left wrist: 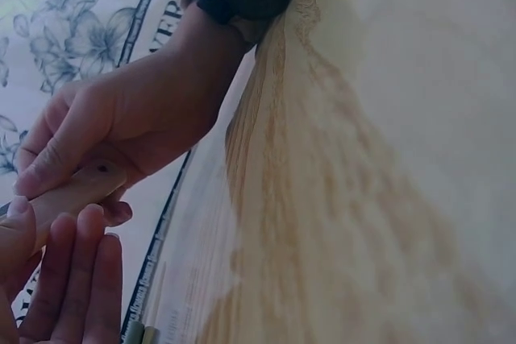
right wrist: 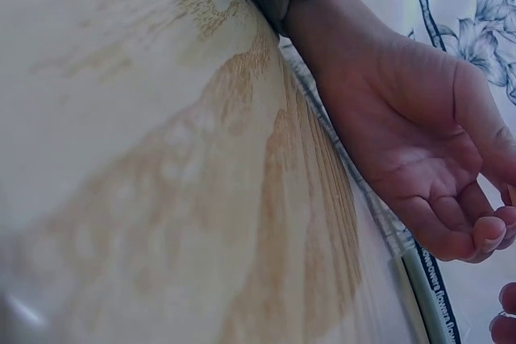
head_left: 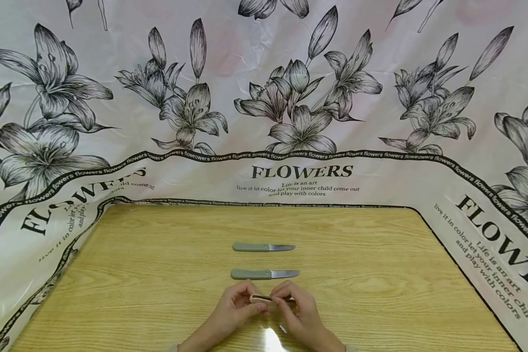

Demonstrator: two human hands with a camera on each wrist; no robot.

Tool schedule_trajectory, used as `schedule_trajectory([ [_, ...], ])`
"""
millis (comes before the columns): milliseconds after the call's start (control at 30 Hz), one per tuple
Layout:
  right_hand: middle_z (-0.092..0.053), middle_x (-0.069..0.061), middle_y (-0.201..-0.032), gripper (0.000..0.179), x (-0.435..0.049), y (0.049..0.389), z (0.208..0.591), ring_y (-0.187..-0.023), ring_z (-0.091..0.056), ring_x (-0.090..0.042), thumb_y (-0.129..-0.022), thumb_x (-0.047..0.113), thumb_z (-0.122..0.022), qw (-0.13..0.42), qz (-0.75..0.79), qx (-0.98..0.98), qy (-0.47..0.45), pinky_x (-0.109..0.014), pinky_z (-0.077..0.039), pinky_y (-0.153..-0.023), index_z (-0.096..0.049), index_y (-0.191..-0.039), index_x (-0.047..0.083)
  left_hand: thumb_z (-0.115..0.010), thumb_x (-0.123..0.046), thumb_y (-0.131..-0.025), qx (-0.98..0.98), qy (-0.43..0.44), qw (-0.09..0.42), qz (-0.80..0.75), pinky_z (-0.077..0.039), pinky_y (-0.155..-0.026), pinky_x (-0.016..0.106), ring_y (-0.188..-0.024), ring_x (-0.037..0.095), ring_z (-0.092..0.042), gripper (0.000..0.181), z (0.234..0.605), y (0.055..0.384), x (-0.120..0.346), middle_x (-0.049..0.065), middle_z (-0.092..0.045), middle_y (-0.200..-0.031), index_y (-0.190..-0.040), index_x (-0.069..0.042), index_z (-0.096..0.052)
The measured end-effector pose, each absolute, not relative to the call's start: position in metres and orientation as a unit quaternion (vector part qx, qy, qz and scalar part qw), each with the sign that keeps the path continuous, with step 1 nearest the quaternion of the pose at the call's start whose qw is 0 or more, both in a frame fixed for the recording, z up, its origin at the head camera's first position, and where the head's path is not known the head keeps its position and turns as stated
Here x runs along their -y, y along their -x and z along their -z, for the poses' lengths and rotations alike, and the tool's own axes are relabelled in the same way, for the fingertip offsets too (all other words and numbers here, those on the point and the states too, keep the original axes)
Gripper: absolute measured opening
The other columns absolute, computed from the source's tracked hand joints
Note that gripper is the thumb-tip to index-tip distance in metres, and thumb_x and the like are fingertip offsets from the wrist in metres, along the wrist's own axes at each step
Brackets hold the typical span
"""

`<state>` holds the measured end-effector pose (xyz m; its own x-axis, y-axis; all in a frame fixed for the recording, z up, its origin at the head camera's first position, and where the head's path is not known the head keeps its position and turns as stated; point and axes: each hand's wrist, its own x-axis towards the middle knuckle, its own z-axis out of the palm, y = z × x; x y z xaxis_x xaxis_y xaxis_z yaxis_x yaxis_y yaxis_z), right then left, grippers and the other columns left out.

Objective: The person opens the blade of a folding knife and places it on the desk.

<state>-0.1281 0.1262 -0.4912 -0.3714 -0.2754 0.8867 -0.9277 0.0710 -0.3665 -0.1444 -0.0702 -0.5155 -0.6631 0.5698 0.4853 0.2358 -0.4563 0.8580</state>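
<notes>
Both hands hold one slim object with a pale pinkish-beige handle (head_left: 260, 297) and a dark strip along it, near the front of the table. My left hand (head_left: 237, 302) pinches its left end between thumb and fingers. On the right part, the thumb and fingertips of my right hand (head_left: 298, 309) grip it. In the left wrist view the beige handle (left wrist: 76, 195) shows a small dark spot near one end; its exact kind is unclear. Just beyond the hands lies a knife with a grey-green handle (head_left: 250, 274), and a second such knife (head_left: 250, 247) lies farther back, both blades pointing right.
The wood-grain table (head_left: 361, 244) is bordered by a white floral cloth (head_left: 303, 178) at the back and both sides. A bright reflection sits on the tabletop between the forearms.
</notes>
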Motion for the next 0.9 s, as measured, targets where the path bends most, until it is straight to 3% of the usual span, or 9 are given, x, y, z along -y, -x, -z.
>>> schedule_trajectory([
  [233, -0.062, -0.014, -0.084, 0.012, -0.126, 0.1271, 0.4919, -0.073, -0.063, -0.02, -0.099, -0.002, -0.055, 0.337, -0.503, 0.661, -0.443, -0.018, -0.054, -0.06, -0.055, -0.088, -0.007, -0.055, 0.007, -0.097, -0.506, -0.403, 0.118, -0.753, -0.059, -0.08, 0.042, -0.094, 0.019, -0.069, 0.011, 0.5169, 0.1443, 0.0692, 0.043, -0.055, -0.1, -0.096, 0.014, -0.046],
  [300, -0.061, -0.014, -0.083, 0.013, -0.1258, 0.1276, 0.4915, -0.072, -0.063, -0.02, -0.099, -0.002, -0.055, 0.342, -0.502, 0.66, -0.442, -0.018, -0.054, -0.06, -0.055, -0.088, -0.007, -0.055, 0.007, -0.097, -0.508, -0.401, 0.12, -0.753, -0.059, -0.081, 0.042, -0.094, 0.02, -0.069, 0.011, 0.5174, 0.1447, 0.0692, 0.045, -0.053, -0.099, -0.096, 0.014, -0.046],
  [667, -0.062, -0.012, -0.078, 0.008, -0.1248, 0.1295, 0.4886, -0.064, -0.059, -0.016, -0.095, -0.005, -0.062, 0.339, -0.517, 0.651, -0.441, -0.015, -0.051, -0.057, -0.058, -0.088, -0.007, -0.055, 0.007, -0.097, -0.51, -0.391, 0.118, -0.757, -0.059, -0.08, 0.043, -0.092, 0.021, -0.07, 0.012, 0.5162, 0.1447, 0.0699, 0.047, -0.052, -0.098, -0.094, 0.014, -0.045],
  [900, -0.061, -0.01, -0.078, 0.009, -0.1242, 0.1287, 0.4869, -0.064, -0.058, -0.015, -0.097, -0.002, -0.06, 0.343, -0.5, 0.66, -0.443, -0.014, -0.051, -0.059, -0.057, -0.088, -0.005, -0.053, 0.007, -0.098, -0.502, -0.393, 0.131, -0.759, -0.058, -0.083, 0.043, -0.094, 0.023, -0.069, 0.011, 0.5162, 0.144, 0.0705, 0.036, -0.059, -0.105, -0.096, 0.015, -0.045],
])
